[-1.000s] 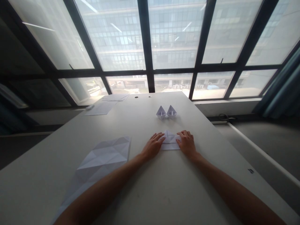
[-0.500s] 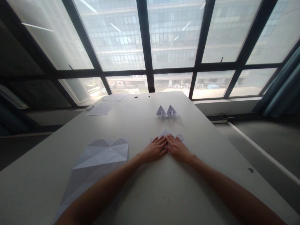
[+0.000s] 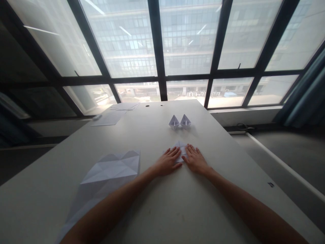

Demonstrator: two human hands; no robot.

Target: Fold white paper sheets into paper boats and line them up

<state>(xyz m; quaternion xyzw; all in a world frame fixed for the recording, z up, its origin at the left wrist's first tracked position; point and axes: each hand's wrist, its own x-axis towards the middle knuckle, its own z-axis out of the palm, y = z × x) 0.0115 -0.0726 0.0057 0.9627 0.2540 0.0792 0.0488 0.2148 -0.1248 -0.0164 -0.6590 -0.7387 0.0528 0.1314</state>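
A folded piece of white paper (image 3: 181,151) lies flat on the table, its pointed top facing away from me. My left hand (image 3: 169,162) rests flat over its left part, fingers stretched out. Over the right part lies my right hand (image 3: 195,160), also flat with fingers extended. A strip of the paper shows between the two hands; the rest is hidden beneath them. Just beyond stand two small folded paper boats (image 3: 174,122), side by side.
A large creased sheet of paper (image 3: 109,171) lies to the left, partly under my left forearm. Flat sheets (image 3: 108,117) sit at the table's far left. The white table (image 3: 223,206) reaches toward the windows, and a small dark mark (image 3: 271,184) is near its right edge.
My right hand has slid to the right, away from my left hand, uncovering the middle of the folded paper. The left hand stays nearly in place.
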